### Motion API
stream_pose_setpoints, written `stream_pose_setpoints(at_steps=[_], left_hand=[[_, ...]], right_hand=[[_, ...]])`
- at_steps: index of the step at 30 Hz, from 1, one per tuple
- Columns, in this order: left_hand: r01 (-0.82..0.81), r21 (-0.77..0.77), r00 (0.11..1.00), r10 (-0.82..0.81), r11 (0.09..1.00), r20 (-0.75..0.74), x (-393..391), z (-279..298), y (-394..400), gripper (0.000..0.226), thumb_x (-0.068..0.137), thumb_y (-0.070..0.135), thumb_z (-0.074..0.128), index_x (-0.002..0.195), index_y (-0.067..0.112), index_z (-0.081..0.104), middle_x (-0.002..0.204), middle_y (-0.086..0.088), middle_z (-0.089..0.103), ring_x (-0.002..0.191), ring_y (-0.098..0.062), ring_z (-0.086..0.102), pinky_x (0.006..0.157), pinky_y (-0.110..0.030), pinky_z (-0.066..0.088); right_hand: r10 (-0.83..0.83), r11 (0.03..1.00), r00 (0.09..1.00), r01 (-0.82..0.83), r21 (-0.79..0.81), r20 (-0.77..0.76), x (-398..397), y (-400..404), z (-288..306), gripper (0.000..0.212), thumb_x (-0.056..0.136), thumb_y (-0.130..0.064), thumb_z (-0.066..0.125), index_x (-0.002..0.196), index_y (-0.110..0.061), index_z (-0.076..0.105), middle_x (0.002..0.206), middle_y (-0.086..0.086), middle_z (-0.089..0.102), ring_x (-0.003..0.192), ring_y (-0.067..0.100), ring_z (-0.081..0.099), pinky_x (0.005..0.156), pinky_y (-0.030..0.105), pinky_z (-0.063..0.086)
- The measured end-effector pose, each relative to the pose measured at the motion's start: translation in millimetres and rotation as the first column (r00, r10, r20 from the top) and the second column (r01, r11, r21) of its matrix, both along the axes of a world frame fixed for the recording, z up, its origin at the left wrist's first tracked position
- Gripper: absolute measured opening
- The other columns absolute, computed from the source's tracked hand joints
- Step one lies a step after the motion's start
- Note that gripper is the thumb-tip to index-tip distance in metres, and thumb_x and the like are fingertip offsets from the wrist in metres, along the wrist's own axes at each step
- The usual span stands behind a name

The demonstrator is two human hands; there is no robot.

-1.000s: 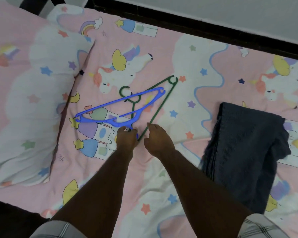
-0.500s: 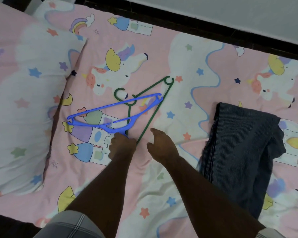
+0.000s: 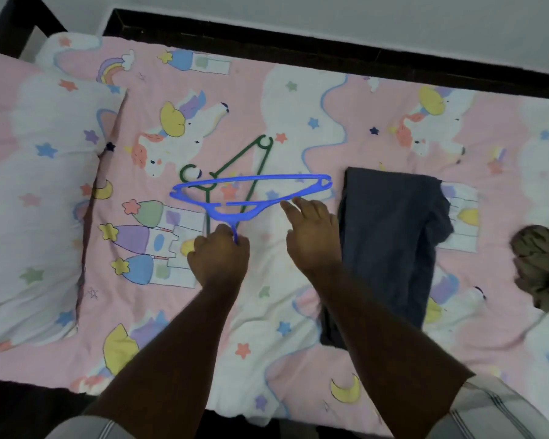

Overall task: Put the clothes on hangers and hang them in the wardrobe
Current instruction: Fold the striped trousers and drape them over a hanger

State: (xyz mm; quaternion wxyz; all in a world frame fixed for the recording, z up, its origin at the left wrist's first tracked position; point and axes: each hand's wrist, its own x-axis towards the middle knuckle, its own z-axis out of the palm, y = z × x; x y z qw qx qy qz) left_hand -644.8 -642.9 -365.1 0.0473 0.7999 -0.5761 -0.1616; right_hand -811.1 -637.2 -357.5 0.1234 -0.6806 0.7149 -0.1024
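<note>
The left hand (image 3: 219, 259) grips the blue hanger (image 3: 251, 193) by its hook, lifting it flat over the green hanger (image 3: 235, 167) on the bed (image 3: 298, 312). The right hand (image 3: 313, 236), fingers loose, reaches beside the folded dark garment (image 3: 390, 236), probably to dress it next.

Dark-framed bed (image 3: 298, 49), unicorn sheet (image 3: 298, 99), pale wall (image 3: 330, 11).

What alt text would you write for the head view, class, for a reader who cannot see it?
A left hand grips a blue hanger by its hook above a green hanger on a patterned bed; the open right hand hovers beside folded dark trousers.
</note>
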Motion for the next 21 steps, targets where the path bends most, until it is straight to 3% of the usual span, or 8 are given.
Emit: stream_pose_setpoints(at_steps=[4,7,9,11,16,21], left_hand=[[0.275,-0.133,0.960,-0.264,0.952,0.090,-58,39,20,0.018,0.080,0.035,0.066,0.079,0.017,0.069,0.063,-0.009,0.063,0.070,-0.034,0.061,0.064,-0.033,0.035],[0.421,-0.186,0.898,-0.380,0.888,0.222,-103,65,38,0.022,0.076,0.036,0.065,0.066,0.017,0.064,0.050,-0.007,0.053,0.056,-0.031,0.057,0.058,-0.031,0.033],[0.513,-0.187,0.841,-0.447,0.838,0.303,-129,77,54,0.022,0.077,0.035,0.060,0.063,0.017,0.062,0.050,-0.005,0.052,0.058,-0.030,0.054,0.059,-0.031,0.029],[0.596,-0.146,0.773,-0.516,0.789,0.370,-150,86,72,0.024,0.081,0.035,0.058,0.063,0.019,0.062,0.053,-0.001,0.054,0.062,-0.027,0.051,0.061,-0.032,0.028],[0.765,-0.043,0.575,-0.651,0.643,0.495,-189,106,110,0.025,0.076,0.036,0.069,0.057,0.021,0.062,0.053,0.001,0.054,0.062,-0.023,0.050,0.061,-0.031,0.025],[0.851,-0.043,0.479,-0.740,0.524,0.471,-200,108,130,0.019,0.068,0.027,0.074,0.055,0.020,0.062,0.051,0.001,0.053,0.062,-0.024,0.050,0.063,-0.031,0.023]], right_hand=[[-0.009,1.000,0.996,0.007,-0.031,-0.089,-64,39,20,0.045,0.067,-0.025,0.084,0.111,-0.026,0.074,0.107,-0.003,0.074,0.102,0.029,0.066,0.087,0.044,0.049],[-0.089,0.994,0.996,0.090,-0.065,0.006,-114,72,27,0.023,0.077,-0.026,0.070,0.099,-0.022,0.076,0.093,0.004,0.071,0.088,0.035,0.064,0.081,0.043,0.050],[-0.122,0.990,0.987,0.128,-0.062,0.104,-146,98,30,0.025,0.081,-0.025,0.064,0.102,-0.015,0.073,0.096,0.010,0.067,0.090,0.038,0.061,0.081,0.043,0.049],[-0.161,0.983,0.971,0.173,-0.058,0.174,-172,123,34,0.030,0.080,-0.020,0.071,0.109,-0.011,0.069,0.104,0.013,0.064,0.096,0.038,0.058,0.085,0.042,0.045],[-0.135,0.991,0.983,0.137,-0.002,0.121,-204,170,46,0.065,0.075,-0.020,0.080,0.137,-0.015,0.058,0.127,0.011,0.061,0.115,0.035,0.055,0.093,0.046,0.049],[-0.170,0.982,0.983,0.163,0.092,0.073,-225,197,44,0.056,0.085,-0.028,0.071,0.140,-0.023,0.057,0.135,0.005,0.057,0.122,0.032,0.050,0.094,0.046,0.045]])
